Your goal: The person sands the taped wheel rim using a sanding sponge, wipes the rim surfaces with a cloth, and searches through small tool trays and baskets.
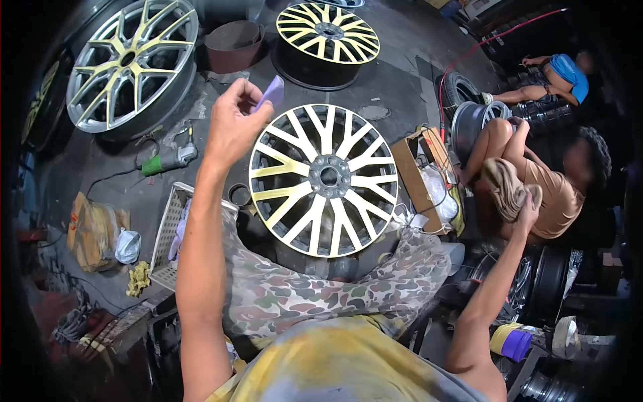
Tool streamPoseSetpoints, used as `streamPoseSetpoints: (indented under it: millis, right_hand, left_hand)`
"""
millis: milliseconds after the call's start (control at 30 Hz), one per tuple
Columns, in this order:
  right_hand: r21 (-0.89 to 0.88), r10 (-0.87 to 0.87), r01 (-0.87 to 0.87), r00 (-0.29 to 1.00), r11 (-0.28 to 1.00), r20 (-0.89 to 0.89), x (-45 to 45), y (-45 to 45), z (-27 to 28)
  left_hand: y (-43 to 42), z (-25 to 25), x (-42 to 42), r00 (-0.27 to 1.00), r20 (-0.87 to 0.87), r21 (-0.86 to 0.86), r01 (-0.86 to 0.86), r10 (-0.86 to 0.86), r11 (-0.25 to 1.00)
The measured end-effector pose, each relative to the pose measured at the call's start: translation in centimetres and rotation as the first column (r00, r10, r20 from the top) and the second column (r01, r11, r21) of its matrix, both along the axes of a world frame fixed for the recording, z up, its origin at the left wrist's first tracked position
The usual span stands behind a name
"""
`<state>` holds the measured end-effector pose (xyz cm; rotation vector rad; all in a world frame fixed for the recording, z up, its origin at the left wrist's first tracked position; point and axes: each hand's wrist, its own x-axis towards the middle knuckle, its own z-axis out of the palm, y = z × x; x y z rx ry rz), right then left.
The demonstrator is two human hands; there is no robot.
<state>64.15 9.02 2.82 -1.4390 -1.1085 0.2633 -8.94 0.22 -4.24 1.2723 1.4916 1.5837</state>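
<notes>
My left hand (238,120) is raised, its fingers closed on a small folded piece of purple sandpaper (270,92). Below and to its right lies a wheel rim (328,175), face up between my knees. Most of its spokes look bare and pale, while a few on the left carry yellow. Out to the right, my right hand (530,204) grips a brown cloth (506,184), which hangs bunched in front of a seated person.
More yellow-marked rims (328,30) (130,60) stand ahead. A green power tool (164,161) and a plastic basket (167,234) lie left. On the right are a cardboard box (418,184), a purple roll (514,343) and two people (559,191) (562,77).
</notes>
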Motion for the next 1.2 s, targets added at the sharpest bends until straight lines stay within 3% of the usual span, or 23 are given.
streamPoseSetpoints:
  millis: [67, 133, 167, 200, 233, 267, 300, 333, 400, 467, 600, 767, 867, 933, 1100, 1200]
  right_hand:
    - [-0.153, 0.118, -0.078, 0.955, 0.985, 0.273, -4.9, -0.5, -0.8]
    - [-0.451, 0.344, -0.069, 0.752, 0.89, 0.563, -10.7, 0.4, -3.9]
    - [-0.565, 0.426, -0.16, 0.822, 0.81, 0.378, -19.3, -1.4, -4.0]
    - [-0.45, 0.6, -0.407, 0.636, 0.795, 0.485, -22.1, -0.6, -7.9]
    - [-0.464, 0.668, -0.483, 0.473, 0.742, 0.575, -25.3, -0.3, -11.2]
    - [-0.395, 0.725, -0.644, 0.388, 0.655, 0.569, -30.3, -1.5, -12.7]
    - [-0.648, 0.829, -0.518, 0.379, 0.558, 0.411, -35.0, -3.4, -11.9]
    - [-0.73, 0.872, -0.481, 0.324, 0.485, 0.367, -37.7, -4.0, -14.7]
    - [-0.697, 0.861, -0.528, 0.148, 0.484, 0.486, -42.4, -4.9, -19.0]
    - [-0.704, 0.853, -0.531, 0.074, 0.473, 0.517, -45.7, -5.0, -21.5]
    - [-0.641, 0.82, -0.547, 0.163, 0.538, 0.549, -45.3, -5.5, -23.9]
    - [-0.612, 0.774, -0.558, 0.09, 0.56, 0.627, -44.7, -5.0, -24.8]
    - [-0.626, 0.742, -0.482, 0.077, 0.613, 0.666, -43.6, -4.9, -24.4]
    - [-0.67, 0.746, -0.35, 0.152, 0.655, 0.649, -42.8, -4.8, -24.0]
    - [-0.569, 0.696, -0.46, 0.168, 0.682, 0.698, -47.1, -6.0, -23.0]
    - [-0.591, 0.702, -0.415, 0.197, 0.692, 0.684, -48.3, -6.0, -24.6]
  left_hand:
    - [0.4, -0.2, 0.2, 1.0, 0.001, 0.0, -0.009, 0.009, 1.0]
    - [0.7, -0.4, 0.8, 1.0, -0.002, 0.042, -0.007, 0.007, 0.999]
    - [0.5, -0.2, 0.8, 0.991, -0.127, 0.002, 0.037, -0.037, 0.999]
    - [0.3, -0.1, 1.1, 0.988, -0.15, -0.013, 0.02, -0.022, 1.0]
    - [0.1, 0.1, 1.3, 0.987, -0.159, -0.02, 0.016, -0.019, 1.0]
    - [-0.2, 0.3, 1.4, 0.986, -0.166, -0.028, 0.018, -0.022, 0.999]
    - [-0.2, 0.3, 1.3, 0.98, -0.2, -0.029, 0.002, -0.008, 1.0]
    - [-0.2, 0.2, 1.2, 0.979, -0.202, -0.031, 0.001, -0.007, 1.0]
    - [-0.1, -0.1, 0.9, 0.98, -0.198, -0.031, -0.023, 0.016, 0.999]
    - [0.1, -0.2, 0.9, 0.982, -0.188, -0.043, -0.026, 0.017, 0.999]
    - [0.3, -0.3, 1.3, 0.989, -0.139, -0.018, -0.049, 0.046, 0.999]
    - [0.0, -0.5, 0.1, 0.977, -0.211, -0.057, -0.048, 0.035, 0.997]
    - [-0.8, 0.2, -0.2, 0.972, -0.232, -0.084, -0.054, 0.033, 0.995]
    - [-1.5, 0.4, -0.7, 0.972, -0.234, -0.1, -0.062, 0.037, 0.993]
    - [-1.3, 0.5, -1.1, 0.975, -0.219, -0.067, -0.049, 0.034, 0.997]
    - [-1.3, 0.4, -0.9, 0.972, -0.236, -0.082, -0.016, -0.004, 0.996]
